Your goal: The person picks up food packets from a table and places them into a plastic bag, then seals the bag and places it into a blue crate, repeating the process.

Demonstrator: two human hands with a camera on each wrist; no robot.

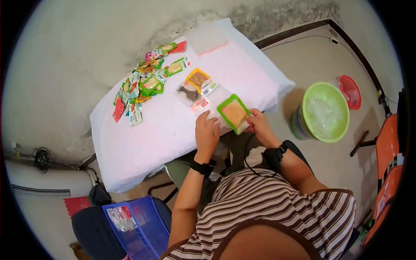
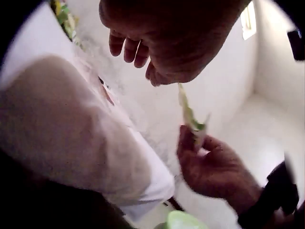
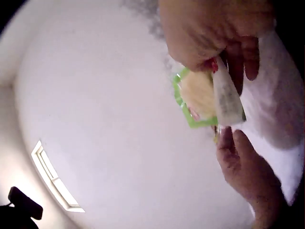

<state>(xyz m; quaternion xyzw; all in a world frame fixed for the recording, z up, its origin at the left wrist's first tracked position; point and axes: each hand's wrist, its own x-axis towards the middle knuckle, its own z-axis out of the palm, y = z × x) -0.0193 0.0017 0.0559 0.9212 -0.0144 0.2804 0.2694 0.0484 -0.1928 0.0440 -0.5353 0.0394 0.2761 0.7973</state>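
- Step in hand, as I read it: one packet picked out and handled at the near side of the tabletop [image 1: 164, 134]; looks like sorting or bagging.
- Green-edged packet [image 1: 234, 113]: off the tabletop, tilted, between the hands, nearer the right one.
- Right hand [image 1: 261, 128]: fingers pinch the packet at its near right corner. Grip looks definite in the head and both wrist views.
- Left hand [image 1: 206, 134]: just left of the packet, fingertips close to its edge. Fingers partly bent; can't tell whether they pinch the packet edge, some plastic, or nothing.
- Just beyond the left hand: orange-edged packet [image 1: 198, 81] overlapping a dark packet [image 1: 189, 93], with clear plastic [image 1: 220, 93] around them. Can't tell whether they lie in it or on it.
- Far left: packet pile [image 1: 149, 84], loosely heaped. Far side: flat clear bag [image 1: 208, 39] with a reddish edge.
- Right, on the floor: green bucket [image 1: 326, 140] with clear plastic in it.
- Next move, my judgement: calls for a firm right pinch, packet squared up, left fingers controlling the plastic's near edge if it's a bag mouth. Risk: the packet corner snags on loose film.
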